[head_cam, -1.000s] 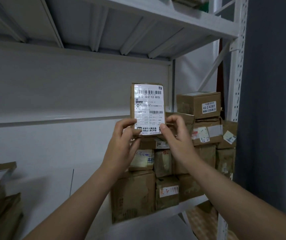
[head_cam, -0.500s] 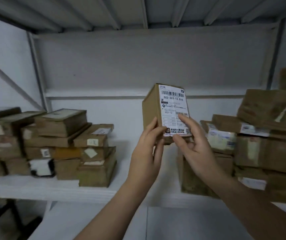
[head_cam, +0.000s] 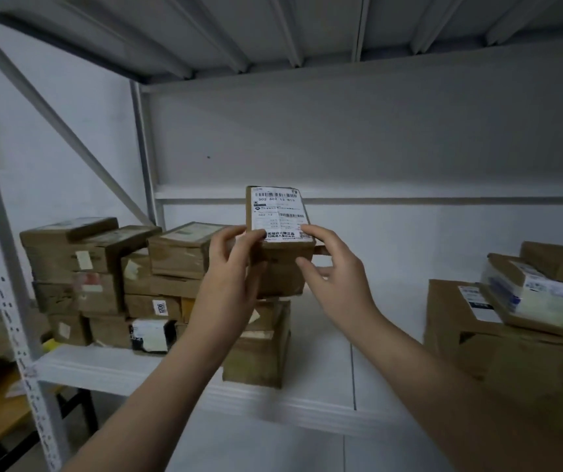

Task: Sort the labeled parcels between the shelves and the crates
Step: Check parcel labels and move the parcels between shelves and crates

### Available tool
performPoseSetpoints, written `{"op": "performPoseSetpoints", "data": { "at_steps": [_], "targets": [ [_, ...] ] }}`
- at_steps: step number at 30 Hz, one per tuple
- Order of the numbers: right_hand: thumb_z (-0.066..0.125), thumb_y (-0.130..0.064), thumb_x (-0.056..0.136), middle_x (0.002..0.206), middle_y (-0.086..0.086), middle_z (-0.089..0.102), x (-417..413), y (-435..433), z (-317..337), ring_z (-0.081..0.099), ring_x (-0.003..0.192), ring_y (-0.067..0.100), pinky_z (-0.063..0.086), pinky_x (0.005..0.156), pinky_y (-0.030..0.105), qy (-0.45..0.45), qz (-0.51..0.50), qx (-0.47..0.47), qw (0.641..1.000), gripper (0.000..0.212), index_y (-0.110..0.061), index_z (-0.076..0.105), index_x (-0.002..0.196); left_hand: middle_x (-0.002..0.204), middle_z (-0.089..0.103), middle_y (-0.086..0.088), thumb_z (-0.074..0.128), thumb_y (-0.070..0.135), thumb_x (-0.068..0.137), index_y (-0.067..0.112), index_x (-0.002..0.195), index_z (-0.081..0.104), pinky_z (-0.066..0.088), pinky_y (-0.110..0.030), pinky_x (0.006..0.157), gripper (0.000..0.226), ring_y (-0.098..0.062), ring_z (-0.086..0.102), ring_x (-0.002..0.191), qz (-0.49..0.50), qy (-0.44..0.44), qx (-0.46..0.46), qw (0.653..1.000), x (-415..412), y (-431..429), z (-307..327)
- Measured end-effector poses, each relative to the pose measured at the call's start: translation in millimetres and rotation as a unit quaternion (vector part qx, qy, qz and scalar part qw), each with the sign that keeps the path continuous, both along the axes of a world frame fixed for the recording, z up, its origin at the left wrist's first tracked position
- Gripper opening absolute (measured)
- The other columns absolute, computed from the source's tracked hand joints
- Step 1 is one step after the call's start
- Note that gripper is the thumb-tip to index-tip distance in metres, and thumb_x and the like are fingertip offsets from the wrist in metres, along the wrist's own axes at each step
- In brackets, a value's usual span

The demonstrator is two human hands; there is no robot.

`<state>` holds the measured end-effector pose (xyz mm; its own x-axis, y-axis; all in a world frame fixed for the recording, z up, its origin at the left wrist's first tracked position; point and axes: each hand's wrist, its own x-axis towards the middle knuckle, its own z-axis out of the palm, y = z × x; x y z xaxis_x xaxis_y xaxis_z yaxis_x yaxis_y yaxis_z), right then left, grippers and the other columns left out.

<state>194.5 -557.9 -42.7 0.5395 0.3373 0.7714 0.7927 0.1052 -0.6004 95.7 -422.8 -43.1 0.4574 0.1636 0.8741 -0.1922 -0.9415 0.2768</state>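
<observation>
One labelled parcel (head_cam: 278, 212) is gripped by the left hand (head_cam: 232, 277) and right hand (head_cam: 341, 277) above stacked boxes (head_cam: 259, 349) at the shelf (head_cam: 307, 400) edge; the stack could be toppled if nudged.

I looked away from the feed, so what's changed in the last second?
The small brown cardboard parcel with the white label tipped from upright to label-up, carried leftward over the stacked brown boxes. Left hand and right hand still grip it.
</observation>
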Motion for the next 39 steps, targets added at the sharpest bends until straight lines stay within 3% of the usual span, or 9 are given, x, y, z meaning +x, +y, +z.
{"op": "performPoseSetpoints", "data": {
  "at_steps": [5, 10, 15, 18, 20, 23, 26, 32, 39],
  "targets": [
    [0.058, -0.010, 0.092, 0.131, -0.004, 0.052, 12, 69, 16, 0.056, 0.110, 0.017, 0.052, 0.091, 0.038, -0.016, -0.057, -0.055, 0.997, 0.044, -0.025, 0.050, 0.132, 0.140, 0.035, -0.006, 0.053, 0.009, 0.093, 0.012, 0.136, 0.042, 0.043, -0.020, 0.088, 0.045, -0.018, 0.048, 0.115, 0.029, 0.072, 0.027, 0.997, 14, 63, 16],
    [0.057, -0.014, 0.093, 0.132, -0.004, 0.049, 25, 110, 15, 0.058, 0.108, 0.019, 0.052, 0.092, 0.040, -0.015, -0.110, -0.072, 0.991, 0.045, -0.026, 0.047, 0.135, 0.139, 0.040, -0.006, 0.053, 0.010, 0.093, 0.014, 0.136, 0.044, 0.041, -0.023, 0.087, 0.044, -0.021, 0.051, 0.114, 0.024, 0.093, 0.075, 0.993, 35, 112, 27],
    [0.057, -0.013, 0.093, 0.134, -0.003, 0.045, 31, 128, 1, 0.050, 0.114, 0.014, 0.052, 0.092, 0.036, -0.018, -0.146, -0.104, 0.984, 0.047, -0.025, 0.045, 0.137, 0.132, 0.050, -0.004, 0.053, 0.017, 0.093, 0.017, 0.134, 0.046, 0.041, -0.032, 0.094, 0.042, -0.022, 0.048, 0.117, 0.055, 0.136, 0.135, 0.980, 50, 136, 24],
    [0.059, -0.013, 0.093, 0.136, -0.003, 0.043, 30, 134, -8, 0.052, 0.112, 0.016, 0.053, 0.087, 0.027, -0.019, -0.148, -0.133, 0.980, 0.057, -0.030, 0.036, 0.143, 0.127, 0.055, -0.006, 0.058, 0.023, 0.091, 0.016, 0.132, 0.048, 0.037, -0.036, 0.099, 0.044, -0.024, 0.046, 0.118, 0.084, 0.121, 0.156, 0.977, 52, 141, 17],
    [0.060, -0.014, 0.092, 0.136, -0.005, 0.042, 30, 134, -11, 0.052, 0.112, 0.014, 0.055, 0.086, 0.028, -0.006, -0.152, -0.137, 0.979, 0.064, -0.034, 0.030, 0.145, 0.129, 0.054, -0.005, 0.058, 0.028, 0.090, 0.016, 0.133, 0.047, 0.035, -0.037, 0.101, 0.046, -0.024, 0.044, 0.121, 0.089, 0.116, 0.156, 0.977, 52, 141, 15],
    [0.057, -0.014, 0.093, 0.141, -0.009, 0.041, 31, 127, -14, 0.052, 0.113, 0.007, 0.056, 0.085, 0.032, 0.011, -0.147, -0.147, 0.978, 0.066, -0.039, 0.025, 0.145, 0.131, 0.052, -0.006, 0.057, 0.030, 0.090, 0.017, 0.134, 0.046, 0.034, -0.040, 0.103, 0.047, -0.025, 0.042, 0.124, 0.086, 0.103, 0.158, 0.978, 50, 140, 17],
    [0.056, -0.015, 0.094, 0.141, -0.011, 0.041, 34, 110, -18, 0.049, 0.101, -0.010, 0.049, 0.073, 0.013, 0.010, -0.181, -0.149, 0.972, 0.064, -0.042, 0.026, 0.144, 0.131, 0.052, -0.007, 0.056, 0.030, 0.090, 0.017, 0.132, 0.049, 0.035, -0.042, 0.102, 0.044, -0.026, 0.041, 0.125, 0.064, 0.088, 0.162, 0.981, 44, 130, 21],
    [0.054, -0.018, 0.095, 0.137, -0.012, 0.045, 36, 56, -27, 0.045, 0.103, -0.002, 0.040, 0.078, 0.011, 0.007, -0.253, -0.170, 0.953, 0.047, -0.034, 0.040, 0.137, 0.128, 0.055, -0.010, 0.057, 0.024, 0.090, 0.013, 0.125, 0.056, 0.036, -0.045, 0.101, 0.037, -0.029, 0.046, 0.123, -0.015, 0.068, 0.184, 0.981, 43, 79, 18],
    [0.051, -0.015, 0.095, 0.124, -0.011, 0.052, 25, -41, -43, 0.048, 0.102, 0.001, 0.041, 0.082, 0.014, 0.016, -0.348, -0.171, 0.922, 0.035, -0.026, 0.053, 0.128, 0.134, 0.052, -0.005, 0.055, 0.029, 0.093, 0.018, 0.127, 0.055, 0.032, -0.042, 0.104, 0.036, -0.026, 0.041, 0.128, -0.112, 0.103, 0.185, 0.971, 71, 4, -6]
  ]
}}
